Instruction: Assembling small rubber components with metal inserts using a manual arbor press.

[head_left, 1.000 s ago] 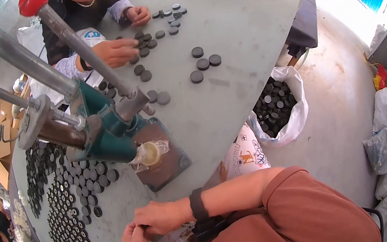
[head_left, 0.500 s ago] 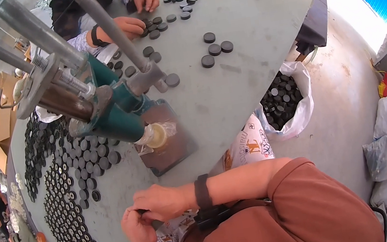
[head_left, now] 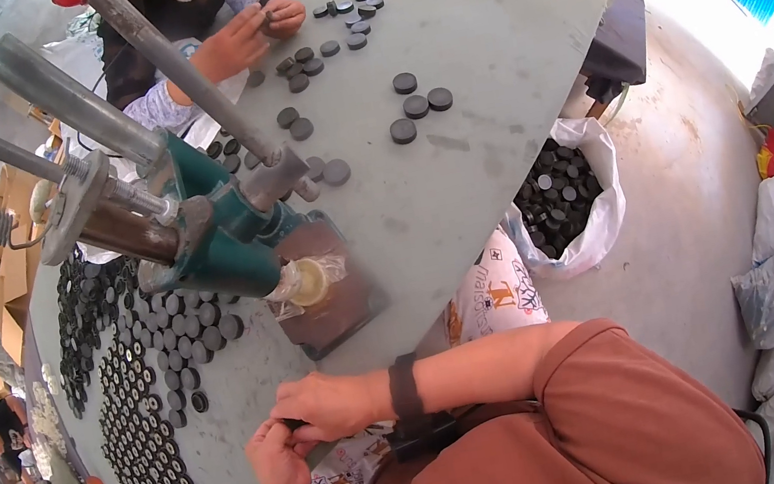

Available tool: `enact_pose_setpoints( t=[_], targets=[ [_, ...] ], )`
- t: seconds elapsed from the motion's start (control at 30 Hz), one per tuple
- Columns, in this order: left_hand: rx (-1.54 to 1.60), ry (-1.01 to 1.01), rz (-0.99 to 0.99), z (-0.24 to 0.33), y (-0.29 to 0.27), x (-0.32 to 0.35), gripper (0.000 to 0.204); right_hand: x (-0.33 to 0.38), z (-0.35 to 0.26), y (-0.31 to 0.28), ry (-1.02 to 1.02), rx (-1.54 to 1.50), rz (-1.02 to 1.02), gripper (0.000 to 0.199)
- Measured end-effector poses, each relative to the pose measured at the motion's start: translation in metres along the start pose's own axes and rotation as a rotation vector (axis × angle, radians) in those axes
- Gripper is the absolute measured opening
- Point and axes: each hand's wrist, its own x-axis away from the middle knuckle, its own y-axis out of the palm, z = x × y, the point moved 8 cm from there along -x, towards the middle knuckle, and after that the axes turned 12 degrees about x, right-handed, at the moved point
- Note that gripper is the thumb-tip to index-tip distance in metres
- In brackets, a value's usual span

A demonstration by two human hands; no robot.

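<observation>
Evidently, on the grey table (head_left: 492, 73), the green hand press (head_left: 233, 261) stands beyond the person's two hands, its base plate (head_left: 319, 327) nearer the right hand (head_left: 330, 403), while the rows of ringed dark pieces (head_left: 140, 443) lie to the left, nearer the left hand (head_left: 279, 467). Both grips are narrow, fingertips meeting at the table's near edge around a small dark piece (head_left: 291, 423), which sits between the hands, mostly covered by fingers, so its long axis cannot be determined.
</observation>
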Motion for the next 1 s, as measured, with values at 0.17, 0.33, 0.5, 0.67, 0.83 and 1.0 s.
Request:
enact_pose_setpoints(
  t=[0.17, 0.33, 0.5, 0.67, 0.83, 1.0],
  targets=[
    [0.047, 0.068, 0.077, 0.014, -0.012, 0.005, 0.023, -0.01, 0.005, -0.01, 0.08, -0.091, 0.11, 0.027],
    [-0.123, 0.103, 0.061, 0.046, -0.005, -0.014, 0.027, -0.013, 0.031, -0.022, 0.426, -0.711, 0.118, 0.03],
    [-0.154, 0.12, 0.091, 0.058, -0.022, -0.027, 0.029, -0.019, 0.031, -0.007, 0.437, -0.728, 0.075, 0.037],
    [-0.139, 0.17, 0.107, 0.061, -0.034, -0.028, 0.029, -0.016, 0.03, -0.008, 0.482, -0.447, 0.073, 0.039],
    [-0.037, 0.173, 0.093, 0.054, -0.059, -0.026, 0.029, -0.047, 0.015, -0.011, 0.301, 0.306, -0.016, 0.038],
    [0.076, 0.185, 0.096, 0.055, -0.073, -0.023, 0.027, -0.079, 0.028, -0.002, 0.209, 0.711, -0.082, 0.029]
  ],
)
